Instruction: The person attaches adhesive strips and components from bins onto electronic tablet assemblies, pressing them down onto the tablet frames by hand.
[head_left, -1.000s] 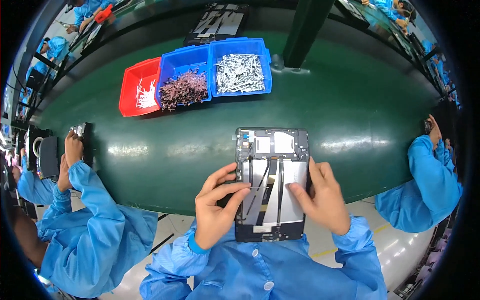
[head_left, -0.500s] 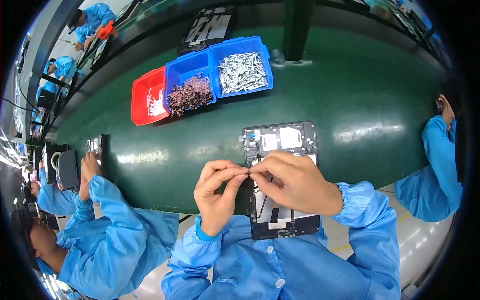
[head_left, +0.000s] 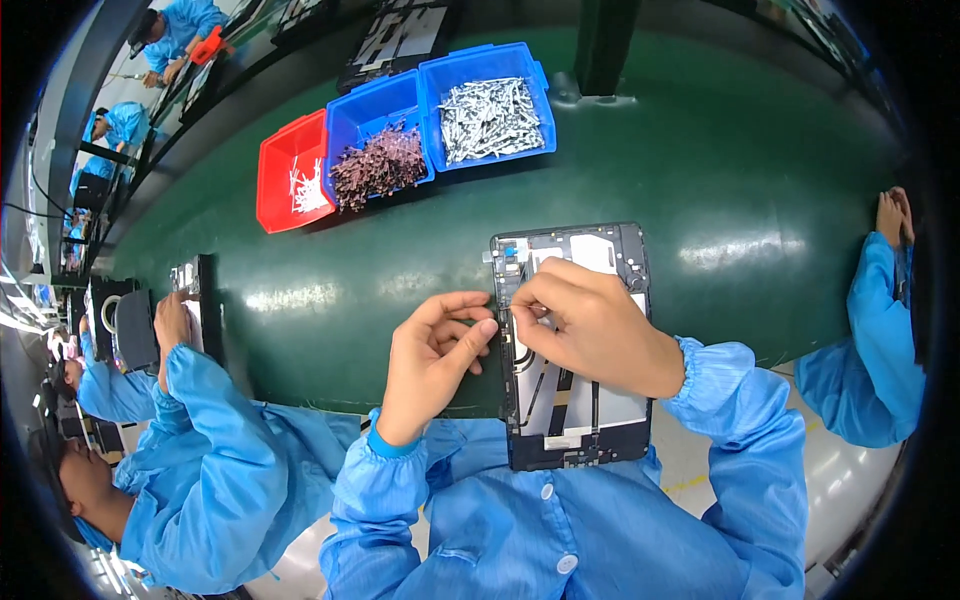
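Note:
An opened tablet (head_left: 600, 425) with a black frame, pale inner panels and dark ribbon strips lies in front of me, its near end by my jacket. Over its upper left part, my right hand (head_left: 590, 320) pinches thumb and forefinger together at the left inner edge. Whatever is between those fingertips is too small to make out. Beside the tablet's left edge is my left hand (head_left: 435, 355), its thumb and forefinger apart and the other fingers curled, with nothing seen in it.
Beyond the tablet, on the green table (head_left: 400, 260), stand a red bin (head_left: 275, 190) of white strips, a blue bin (head_left: 365, 100) of brownish-pink small parts and another blue bin (head_left: 455, 65) of silver-white pieces. A dark post (head_left: 603, 50) rises behind. Co-workers (head_left: 215, 450) sit on both sides.
My hands have parted: the right moved up onto the tablet's left inner edge, still pinching. The left drew slightly aside and its thumb and forefinger spread. The bins appear higher in view.

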